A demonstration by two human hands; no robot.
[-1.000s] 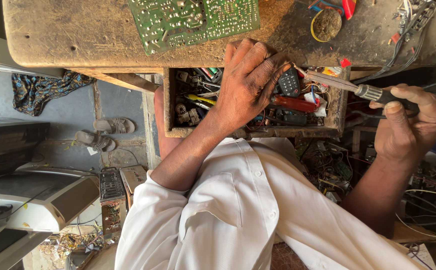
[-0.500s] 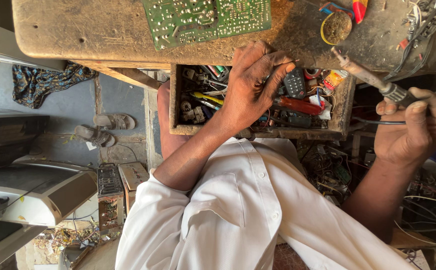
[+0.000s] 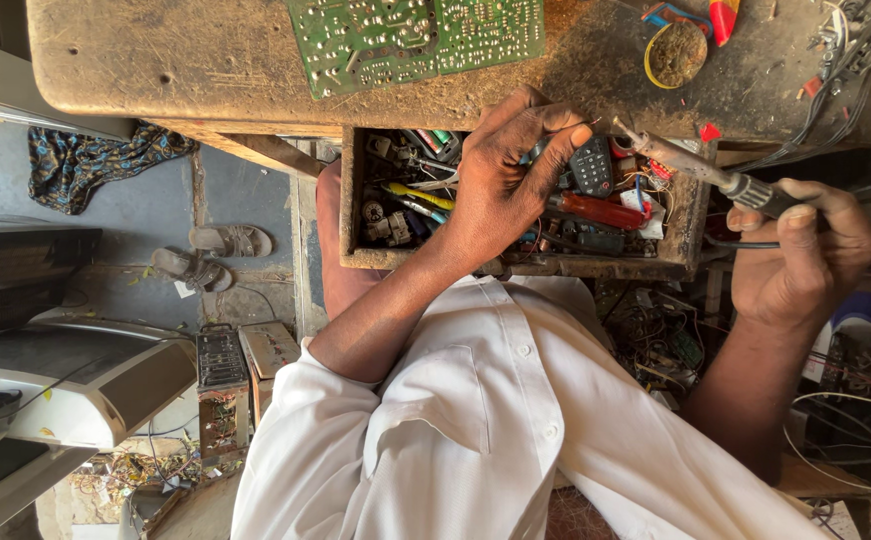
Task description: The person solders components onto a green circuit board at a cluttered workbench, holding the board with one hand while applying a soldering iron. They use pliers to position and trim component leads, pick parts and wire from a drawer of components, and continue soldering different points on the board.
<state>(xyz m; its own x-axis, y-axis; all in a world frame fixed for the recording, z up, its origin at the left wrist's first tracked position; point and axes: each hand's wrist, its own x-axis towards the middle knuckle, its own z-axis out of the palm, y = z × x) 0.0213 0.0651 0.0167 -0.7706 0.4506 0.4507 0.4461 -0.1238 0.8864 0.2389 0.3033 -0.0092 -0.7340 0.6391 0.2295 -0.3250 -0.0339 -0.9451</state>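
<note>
Worn wooden workbench (image 3: pixel 156 60) above, its open wooden drawer of tools and parts (image 3: pixel 356 200) pulled out beneath the near edge.
My left hand (image 3: pixel 511 175) lies inside, fingers curled over the clutter, red-handled screwdriver (image 3: pixel 596 210) just right of it, lying along the drawer. My right hand (image 3: pixel 801 255), past the drawer's right end, grips a dark-handled soldering iron (image 3: pixel 716 175), tip pointing left towards the drawer.

Rough wooden workbench (image 3: pixel 156 50) — matt, scuffed.

Soldering iron (image 3: pixel 701 170) tilted over open parts-filled wooden drawer (image 3: pixel 516 262), tip twd bench.
</note>
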